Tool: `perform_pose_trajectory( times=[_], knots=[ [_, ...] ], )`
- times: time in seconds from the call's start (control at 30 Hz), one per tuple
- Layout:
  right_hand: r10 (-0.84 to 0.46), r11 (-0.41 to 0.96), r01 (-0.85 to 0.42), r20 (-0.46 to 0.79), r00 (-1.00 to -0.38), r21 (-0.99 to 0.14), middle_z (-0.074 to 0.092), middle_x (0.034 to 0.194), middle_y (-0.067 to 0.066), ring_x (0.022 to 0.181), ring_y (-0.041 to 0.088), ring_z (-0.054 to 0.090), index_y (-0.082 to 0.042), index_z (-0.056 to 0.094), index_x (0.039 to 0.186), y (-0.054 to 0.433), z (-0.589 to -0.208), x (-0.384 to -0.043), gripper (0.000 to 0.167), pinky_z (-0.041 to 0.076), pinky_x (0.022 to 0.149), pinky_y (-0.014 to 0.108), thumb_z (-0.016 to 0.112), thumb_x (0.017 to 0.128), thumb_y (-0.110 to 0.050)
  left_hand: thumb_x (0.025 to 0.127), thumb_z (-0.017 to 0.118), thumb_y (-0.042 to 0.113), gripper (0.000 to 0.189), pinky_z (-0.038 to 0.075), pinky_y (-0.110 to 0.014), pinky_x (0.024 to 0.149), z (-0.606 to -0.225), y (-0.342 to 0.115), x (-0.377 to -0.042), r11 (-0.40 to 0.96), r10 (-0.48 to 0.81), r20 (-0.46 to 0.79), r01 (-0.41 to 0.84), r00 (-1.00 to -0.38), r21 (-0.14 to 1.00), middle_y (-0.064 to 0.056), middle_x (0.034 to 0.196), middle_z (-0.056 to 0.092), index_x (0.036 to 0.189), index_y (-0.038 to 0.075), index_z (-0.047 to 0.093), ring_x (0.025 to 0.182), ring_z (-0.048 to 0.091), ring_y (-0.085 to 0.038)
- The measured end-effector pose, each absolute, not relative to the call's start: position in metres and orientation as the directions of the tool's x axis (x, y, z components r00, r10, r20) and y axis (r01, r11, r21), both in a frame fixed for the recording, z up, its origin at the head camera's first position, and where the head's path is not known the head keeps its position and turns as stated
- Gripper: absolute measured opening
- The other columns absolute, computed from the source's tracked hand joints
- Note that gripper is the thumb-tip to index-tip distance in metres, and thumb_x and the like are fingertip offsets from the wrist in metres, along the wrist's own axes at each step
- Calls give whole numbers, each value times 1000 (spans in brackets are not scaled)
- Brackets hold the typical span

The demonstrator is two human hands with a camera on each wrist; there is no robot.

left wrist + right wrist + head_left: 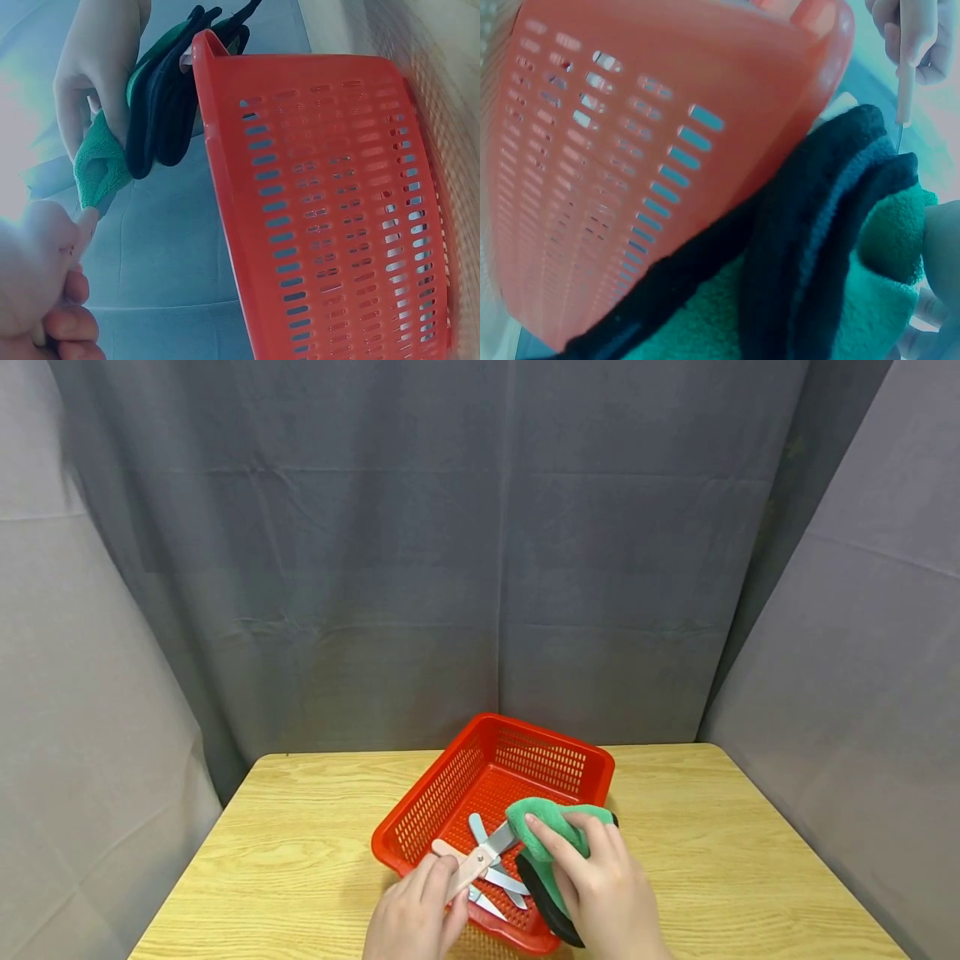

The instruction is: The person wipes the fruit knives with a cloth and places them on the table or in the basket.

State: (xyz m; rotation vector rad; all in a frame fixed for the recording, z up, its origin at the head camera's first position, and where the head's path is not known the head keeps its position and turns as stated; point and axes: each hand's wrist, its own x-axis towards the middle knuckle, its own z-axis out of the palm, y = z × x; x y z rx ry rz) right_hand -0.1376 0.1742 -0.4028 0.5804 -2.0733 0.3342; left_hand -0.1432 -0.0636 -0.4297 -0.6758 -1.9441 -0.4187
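My left hand (420,906) grips the pale pink handle of a folding knife (471,870), a round rivet showing where the blade starts. Its blade points up and right over the red basket (420,814). A green cloth (534,818) with black edging is in my right hand (607,885), bunched around the blade's far end, so the tip is hidden. Part of the cloth hangs down over the basket's near right side. Below the held knife, several other knives (510,882) with light blue and pink handles lie crossed in the basket.
The perforated basket stands at an angle on a light wood-grain table (300,843). A dark grey curtain (375,568) hangs behind the table, with paler cloth walls (847,693) at both sides.
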Motion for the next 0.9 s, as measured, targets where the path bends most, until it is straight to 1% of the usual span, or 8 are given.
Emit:
perform_pose_trajectory(
  times=[0.07, 0.2, 0.3, 0.43, 0.5, 0.57, 0.73, 0.9],
  knots=[
    [-262, 858, -513, 848, -460, -13, 65, 111, 13, 92, 30, 62, -30, 70, 133, 176, -402, -139, 38, 59, 60, 41, 56, 99, -20, 101, 42, 31, 31, 42, -23, 52, -430, -63, -144, 779, 275, 901, 627, -337, -3, 3, 82, 57, 99, 8, 62, 61, 53, -12],
    [-242, 873, -487, 847, -474, -23, 64, 109, 14, 92, 31, 62, -30, 70, 132, 181, -400, -140, 64, 59, 60, 44, 77, 74, -4, 98, 46, 30, 27, 41, -23, 52, -432, -63, -145, 767, 275, 904, 642, -329, 0, 3, 82, 56, 99, 8, 62, 60, 52, -12],
    [-227, 885, -465, 846, -482, -28, 64, 109, 14, 92, 32, 62, -31, 69, 133, 184, -399, -141, 70, 59, 57, 44, 81, 70, -2, 94, 52, 28, 23, 42, -22, 53, -432, -64, -146, 754, 279, 895, 656, -347, 19, 3, 83, 57, 99, 8, 62, 61, 52, -11],
    [-216, 882, -469, 858, -466, -32, 64, 110, 14, 90, 33, 61, -31, 69, 133, 186, -399, -141, 51, 57, 55, 45, 70, 87, -10, 89, 62, 27, 22, 41, -19, 57, -429, -68, -145, 753, 276, 858, 652, -433, 86, 6, 85, 57, 102, 10, 63, 64, 50, -7],
    [-215, 878, -478, 869, -445, -28, 64, 110, 15, 89, 32, 61, -30, 71, 131, 185, -398, -140, 37, 58, 57, 46, 56, 100, -18, 86, 69, 24, 24, 40, -18, 59, -427, -71, -144, 757, 267, 832, 640, -486, 131, 8, 86, 57, 105, 11, 63, 66, 48, -5],
    [-215, 871, -490, 885, -412, -16, 65, 109, 14, 87, 31, 60, -28, 73, 129, 183, -398, -140, 37, 57, 59, 46, 43, 107, -26, 81, 76, 21, 30, 39, -17, 60, -425, -72, -143, 762, 257, 812, 627, -524, 164, 8, 87, 57, 106, 11, 63, 68, 46, -4],
    [-231, 861, -508, 900, -370, 12, 66, 109, 13, 83, 28, 60, -27, 75, 125, 174, -396, -134, 40, 55, 57, 41, 38, 110, -31, 75, 81, 17, 36, 37, -15, 59, -423, -73, -141, 765, 244, 798, 615, -551, 190, 8, 84, 56, 106, 11, 63, 67, 43, -2],
    [-274, 851, -525, 876, -396, 28, 66, 108, 13, 84, 28, 60, -29, 73, 128, 166, -399, -129, 41, 54, 54, 38, 37, 110, -35, 78, 78, 19, 33, 37, -15, 58, -425, -74, -141, 765, 243, 806, 617, -540, 182, 9, 83, 53, 106, 12, 62, 67, 43, -2]
  ],
)
